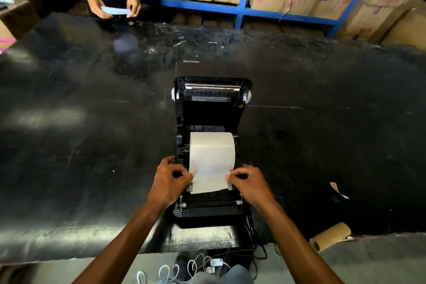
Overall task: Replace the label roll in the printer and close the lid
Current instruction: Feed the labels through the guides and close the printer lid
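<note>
My left hand (169, 182) and right hand (247, 183) pinch the white label roll's (212, 150) loose, unevenly torn end, fingers clamped on its edges, inside the black printer (212, 212), lid (212, 97) raised.

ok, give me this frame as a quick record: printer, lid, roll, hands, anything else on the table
printer: black printer on a dark table, near its front edge
lid: lid open, tilted back
roll: white label roll seated in the bay, loose end pulled toward the front
left hand: left hand pinching the paper's left edge
right hand: right hand pinching the paper's right edge
other: brown cardboard tube at the table's front right; paper scrap nearby
background: second person's hands holding a slip
</note>
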Demonstrator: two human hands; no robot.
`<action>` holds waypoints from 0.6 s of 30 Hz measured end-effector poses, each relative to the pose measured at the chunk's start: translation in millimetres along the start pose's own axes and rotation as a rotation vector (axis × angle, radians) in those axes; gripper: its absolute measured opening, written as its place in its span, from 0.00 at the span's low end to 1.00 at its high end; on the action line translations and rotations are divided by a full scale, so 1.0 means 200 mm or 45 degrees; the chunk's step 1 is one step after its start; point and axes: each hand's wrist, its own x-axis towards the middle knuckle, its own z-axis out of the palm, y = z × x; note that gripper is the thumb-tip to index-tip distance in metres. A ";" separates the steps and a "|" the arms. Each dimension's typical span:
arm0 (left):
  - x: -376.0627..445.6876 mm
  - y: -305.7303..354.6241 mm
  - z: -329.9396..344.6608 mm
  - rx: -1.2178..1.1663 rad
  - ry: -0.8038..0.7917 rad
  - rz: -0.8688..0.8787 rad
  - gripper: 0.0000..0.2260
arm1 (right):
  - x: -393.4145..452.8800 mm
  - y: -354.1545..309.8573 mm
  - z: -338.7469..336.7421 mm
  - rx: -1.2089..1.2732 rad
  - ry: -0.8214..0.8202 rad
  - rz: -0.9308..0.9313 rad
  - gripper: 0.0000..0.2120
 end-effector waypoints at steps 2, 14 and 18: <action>-0.01 0.00 0.00 0.005 -0.009 0.006 0.08 | 0.00 -0.01 0.00 -0.020 0.005 0.010 0.05; 0.00 0.00 -0.01 -0.070 0.000 -0.009 0.08 | -0.02 0.02 0.02 0.052 0.051 0.024 0.08; 0.02 0.00 -0.02 -0.122 -0.009 -0.008 0.07 | -0.02 0.03 0.02 0.047 0.058 0.018 0.08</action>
